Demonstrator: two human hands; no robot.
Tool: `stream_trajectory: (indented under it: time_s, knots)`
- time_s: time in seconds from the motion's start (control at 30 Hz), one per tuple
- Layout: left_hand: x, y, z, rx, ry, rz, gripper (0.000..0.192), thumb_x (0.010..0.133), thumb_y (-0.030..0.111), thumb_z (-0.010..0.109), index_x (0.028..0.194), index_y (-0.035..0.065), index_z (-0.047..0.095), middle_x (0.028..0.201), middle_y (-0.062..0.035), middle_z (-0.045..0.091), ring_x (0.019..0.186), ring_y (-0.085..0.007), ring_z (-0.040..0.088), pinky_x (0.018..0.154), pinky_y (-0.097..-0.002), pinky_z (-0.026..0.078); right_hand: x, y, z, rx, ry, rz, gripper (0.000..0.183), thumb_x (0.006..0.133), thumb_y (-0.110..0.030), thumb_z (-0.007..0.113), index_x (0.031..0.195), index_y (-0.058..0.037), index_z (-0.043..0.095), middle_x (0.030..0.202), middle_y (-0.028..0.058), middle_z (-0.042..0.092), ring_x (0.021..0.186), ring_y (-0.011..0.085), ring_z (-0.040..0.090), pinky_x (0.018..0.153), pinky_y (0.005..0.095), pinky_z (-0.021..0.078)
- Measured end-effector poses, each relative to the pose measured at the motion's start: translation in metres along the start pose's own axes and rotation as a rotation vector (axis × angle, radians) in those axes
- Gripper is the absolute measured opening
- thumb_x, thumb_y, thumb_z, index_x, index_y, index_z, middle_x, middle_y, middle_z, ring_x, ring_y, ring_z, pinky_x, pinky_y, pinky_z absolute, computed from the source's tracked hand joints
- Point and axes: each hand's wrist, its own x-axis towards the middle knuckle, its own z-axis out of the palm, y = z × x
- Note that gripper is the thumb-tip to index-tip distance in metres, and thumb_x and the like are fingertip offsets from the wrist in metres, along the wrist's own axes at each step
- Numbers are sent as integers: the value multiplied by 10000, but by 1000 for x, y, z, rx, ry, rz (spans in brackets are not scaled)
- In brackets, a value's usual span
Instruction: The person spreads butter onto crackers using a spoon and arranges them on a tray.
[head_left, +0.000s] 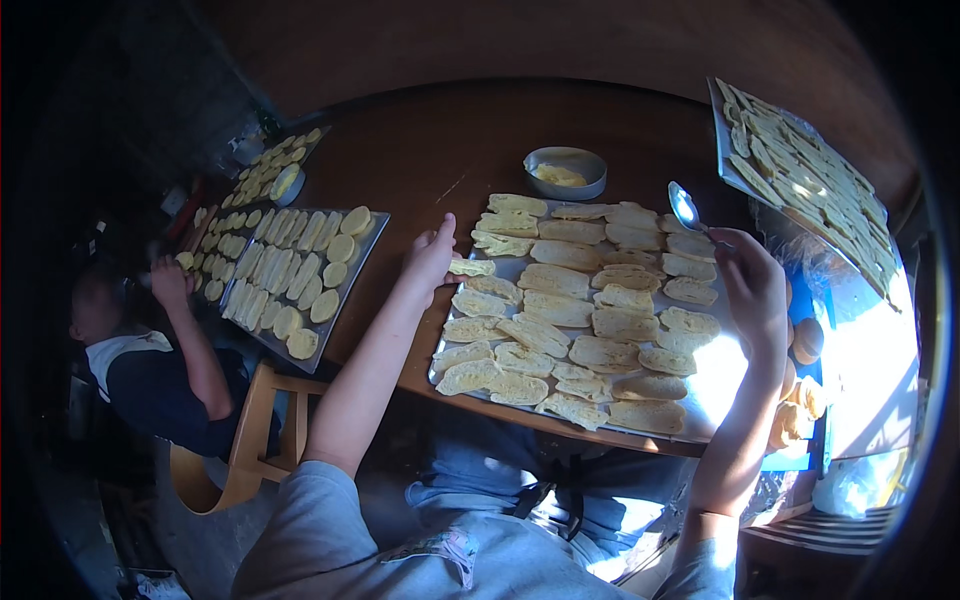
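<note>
In my left hand (431, 260) is a flat oval slice of bread (472, 267), held at the left edge of a metal baking tray (517, 267). Rows of similar oval slices (556, 280) cover most of that tray, some overlapping. My right hand (750, 274) grips a metal spoon (685, 206) by its handle, bowl upward, over the tray's right side. Behind the tray stands a round metal tin (571, 161) with a yellow, paste-like substance (559, 176) in it.
A co-worker (157, 375) sits at left by trays of round and oval pieces (300, 270). Another loaded tray (806, 180) is raised at back right. Rounded brown items (807, 341) lie right of my forearm. A wooden chair (259, 442) stands left.
</note>
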Motion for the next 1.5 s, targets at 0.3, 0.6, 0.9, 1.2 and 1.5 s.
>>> stream_trajectory:
  time_s: [0.3, 0.6, 0.9, 1.2, 1.5]
  knots:
    - [9, -7, -8, -148, 13, 135, 526, 1009, 536, 586, 1135, 25, 563, 1027, -117, 620, 868, -193, 667, 773, -351, 601, -2, 5, 9, -34, 1, 1, 226, 936, -54, 651, 1152, -49, 716, 653, 11, 525, 602, 51, 427, 567, 231, 390]
    - [10, -22, -33, -219, -33, 164, 591, 1026, 474, 586, 1306, -46, 558, 1187, -185, 646, 997, -237, 671, 886, -368, 573, 0, 2, 8, -51, 47, 22, 232, 933, -61, 648, 1153, -46, 718, 642, 15, 527, 592, 58, 436, 571, 238, 402]
    - [10, -18, -29, -170, -59, 168, 608, 1035, 509, 551, 1315, -29, 582, 1137, -132, 670, 930, -189, 651, 844, -338, 562, -1, 1, 11, -62, 93, -25, 234, 930, -63, 645, 1151, -49, 722, 652, 22, 564, 589, 63, 443, 571, 246, 410]
    - [-5, -17, -21, -140, -78, 156, 596, 1035, 500, 563, 1325, -20, 546, 1075, -133, 676, 872, -158, 643, 788, -311, 562, 1, 0, 9, -95, 99, -9, 216, 922, -120, 679, 1125, -65, 729, 647, 106, 592, 543, 123, 488, 563, 289, 440]
    - [-17, -18, -9, -81, -105, 221, 551, 1034, 475, 581, 1306, -4, 567, 1152, -148, 694, 940, -153, 654, 851, -303, 550, 0, 4, 8, -61, 117, -24, 216, 926, -119, 675, 1128, -65, 727, 626, 81, 565, 550, 101, 459, 553, 277, 425]
